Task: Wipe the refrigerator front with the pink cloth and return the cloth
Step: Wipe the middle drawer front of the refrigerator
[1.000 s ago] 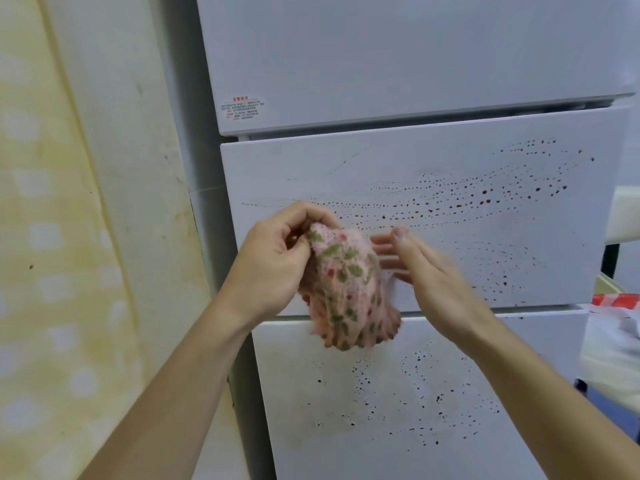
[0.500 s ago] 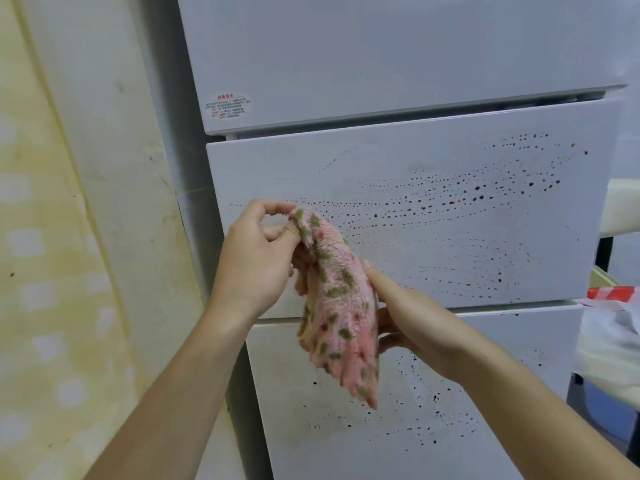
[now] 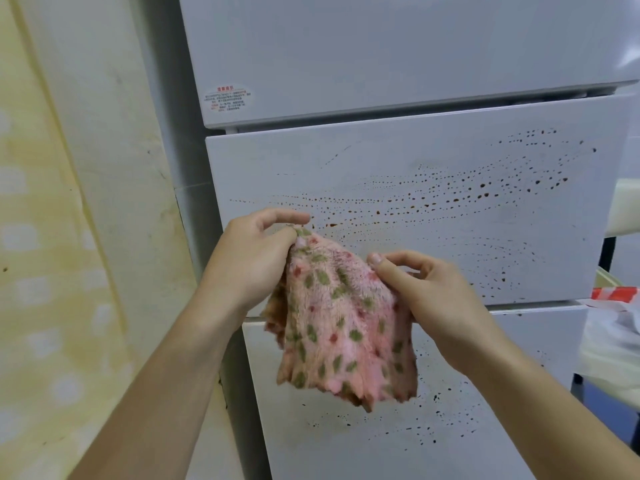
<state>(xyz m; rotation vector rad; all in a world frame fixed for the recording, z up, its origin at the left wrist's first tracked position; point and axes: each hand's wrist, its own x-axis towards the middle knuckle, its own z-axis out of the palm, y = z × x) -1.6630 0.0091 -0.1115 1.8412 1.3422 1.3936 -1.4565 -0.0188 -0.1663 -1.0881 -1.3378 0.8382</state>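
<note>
**Both hands on the cloth, in front of the fridge**

Left hand point(image 3: 249, 261): curled. Thumb and fingers pinch the top left corner of the cloth point(image 3: 339, 327). The forefinger sticks out loose above the pinch, off the fabric.

Right hand point(image 3: 436, 303): curled. The thumb lies on the front of the cloth's upper right edge and the fingers bend round behind it, so it has hold of that side.

Cloth: pink and fuzzy, with green and red dots. It is spread between the two hands at the top; the rest hangs free with a ragged lower edge. It sits in front of the fridge point(image 3: 381, 57), over the seam between the middle panel point(image 3: 467, 244) and the bottom panel point(image 3: 467, 445). Can't tell whether it touches the fridge face.

Fridge: white, three panels stacked. Brown spots point(image 3: 483, 195) run in curved streaks across the middle panel, densest at the upper right. Darker specks sit on the bottom panel, below and right of the cloth. The top panel has a small sticker point(image 3: 227, 98) with red and black print at its lower left corner, too small to read.

Around: a pale wall point(image 3: 104, 150) left of the fridge, and a yellow patterned sheet point(image 3: 34, 289) at the far left. At the right edge, something red and white point(image 3: 614, 293) sits above white plastic point(image 3: 613, 341), blurred. The forearms come in from the bottom corners; the right one covers part of the bottom panel.
</note>
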